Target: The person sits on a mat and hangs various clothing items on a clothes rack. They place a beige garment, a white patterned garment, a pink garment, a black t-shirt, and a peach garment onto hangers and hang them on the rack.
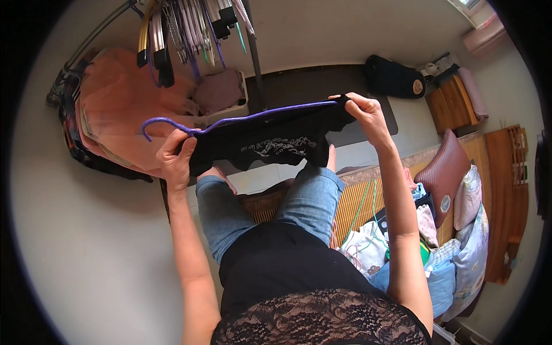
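Here, black cloth (270, 138) along hooked hanger (247, 117)

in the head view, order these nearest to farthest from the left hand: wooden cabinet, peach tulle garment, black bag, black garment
1. Black garment: pinched in the left hand.
2. Peach tulle garment: just beyond, to the left.
3. Black bag: across the room, to the right.
4. Wooden cabinet: farther right still.
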